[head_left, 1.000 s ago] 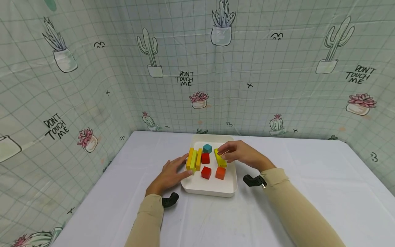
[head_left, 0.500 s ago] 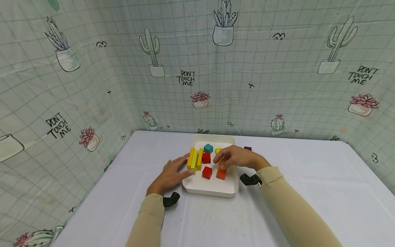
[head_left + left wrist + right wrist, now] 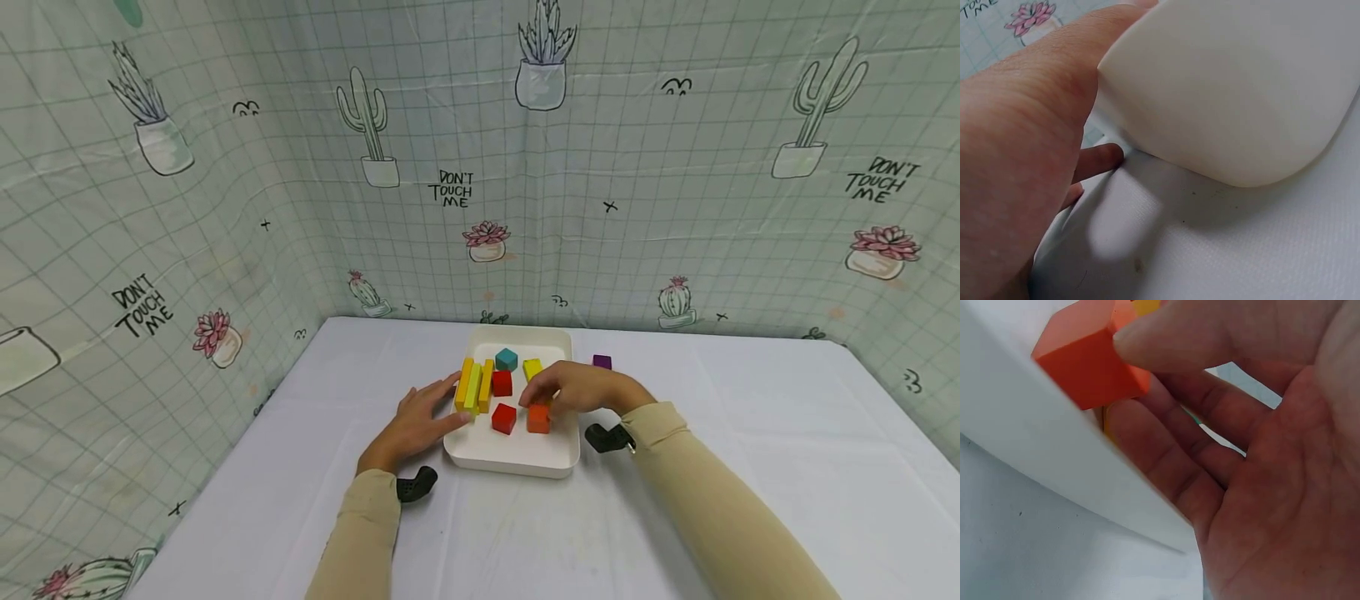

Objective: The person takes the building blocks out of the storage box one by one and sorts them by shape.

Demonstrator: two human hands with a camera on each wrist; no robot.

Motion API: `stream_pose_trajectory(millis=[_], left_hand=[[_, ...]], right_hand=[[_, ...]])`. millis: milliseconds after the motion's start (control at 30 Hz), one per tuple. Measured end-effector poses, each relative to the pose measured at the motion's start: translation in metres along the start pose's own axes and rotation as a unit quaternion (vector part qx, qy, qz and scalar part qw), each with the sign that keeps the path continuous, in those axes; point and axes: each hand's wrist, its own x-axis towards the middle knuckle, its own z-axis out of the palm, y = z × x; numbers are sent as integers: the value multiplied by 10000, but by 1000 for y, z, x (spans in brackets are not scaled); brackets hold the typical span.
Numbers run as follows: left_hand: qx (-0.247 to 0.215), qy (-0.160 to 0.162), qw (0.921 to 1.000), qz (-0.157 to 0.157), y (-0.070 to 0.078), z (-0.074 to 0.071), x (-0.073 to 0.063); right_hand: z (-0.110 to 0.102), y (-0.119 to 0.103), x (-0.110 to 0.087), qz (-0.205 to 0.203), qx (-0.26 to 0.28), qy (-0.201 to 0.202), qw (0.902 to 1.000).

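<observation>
A white tray (image 3: 512, 460) on the table holds several coloured blocks. My left hand (image 3: 412, 427) rests at the tray's left side, thumb over the rim and fingers stretched along the outside. In the left wrist view, fingers (image 3: 1100, 160) show beside the tray's wall (image 3: 1229, 94). Inside the tray, my right hand (image 3: 581, 387) pinches an orange cube (image 3: 538, 419). Its thumb lies on the edge of the orange cube (image 3: 1088, 369) in the right wrist view, with fingers curled behind and below it. A yellow block (image 3: 532, 368) is partly hidden by this hand.
Yellow bars (image 3: 472, 388) stand along the tray's left side. Nearby are a teal cube (image 3: 506, 360), a red cube (image 3: 502, 383) and another red cube (image 3: 504, 419). On the table, a purple block (image 3: 602, 362) lies right of the tray. A patterned cloth (image 3: 480, 200) hangs behind.
My right hand has moved from above the yellow block toward me and down to the orange cube. The purple block has come into sight. My left hand stays in place.
</observation>
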Motion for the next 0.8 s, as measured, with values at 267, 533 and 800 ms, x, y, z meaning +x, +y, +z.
stream_pose_trajectory(millis=[267, 533, 800], left_hand=[[51, -1, 10000, -55, 0, 0, 0], [114, 17, 9999, -38, 1, 0, 0], [147, -10, 9999, -40, 3, -1, -1]], right_hand=[[3, -4, 3, 231, -80, 44, 9997], [8, -5, 5, 296, -162, 280, 9990], [9, -7, 4, 310, -196, 132, 9992]])
